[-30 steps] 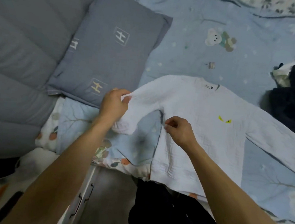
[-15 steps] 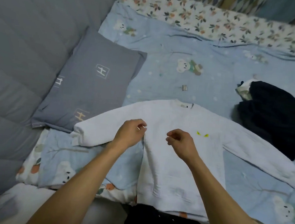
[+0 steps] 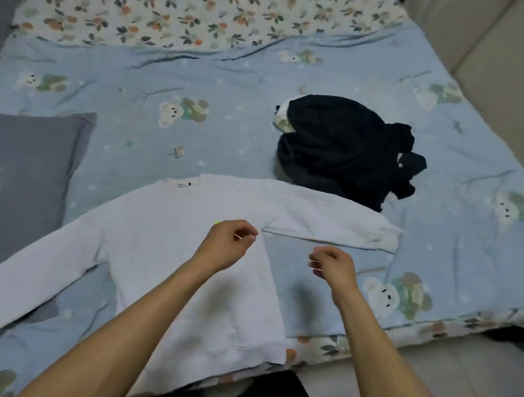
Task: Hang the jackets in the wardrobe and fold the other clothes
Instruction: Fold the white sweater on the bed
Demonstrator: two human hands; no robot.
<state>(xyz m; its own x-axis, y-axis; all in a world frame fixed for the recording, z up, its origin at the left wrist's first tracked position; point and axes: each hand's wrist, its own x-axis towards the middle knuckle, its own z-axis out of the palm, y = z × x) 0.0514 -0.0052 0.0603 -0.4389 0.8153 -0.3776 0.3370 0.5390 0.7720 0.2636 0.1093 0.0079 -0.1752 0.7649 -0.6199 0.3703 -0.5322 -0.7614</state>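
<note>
Left hand (image 3: 230,243) hovers over the chest of a white long-sleeved quilted sweatshirt (image 3: 161,253), fingers curled loosely; whether the fingertips pinch the fabric cannot be told. Right hand (image 3: 332,263) hangs just below the garment's right-side sleeve (image 3: 331,225), fingers likewise curled inward, and no cloth is plainly seen in its grip.

2 bare forearms reach in from the bottom edge. 1 sweatshirt lies flat, front up, on a light blue bedspread printed with cartoon bears (image 3: 448,151). Its long axis runs from the collar (image 3: 182,183), which points away from the person toward the far side of the bed, down to the hem (image 3: 224,363) at the near edge. 2 sleeves are spread: the one on the picture's left (image 3: 25,282) slants down toward the lower-left corner, while the other stretches almost level toward the right, its cuff (image 3: 387,237) lying beside a dark heap.

1 pile of dark navy clothing (image 3: 347,148) sits crumpled behind that sleeve, touching or nearly touching its upper edge, with a pale scrap showing at its left end. 1 grey pillow bearing a white H mark (image 3: 20,158) lies at the left edge. 1 floral-patterned strip of bedding (image 3: 181,20) runs along the far side of the bed.
</note>
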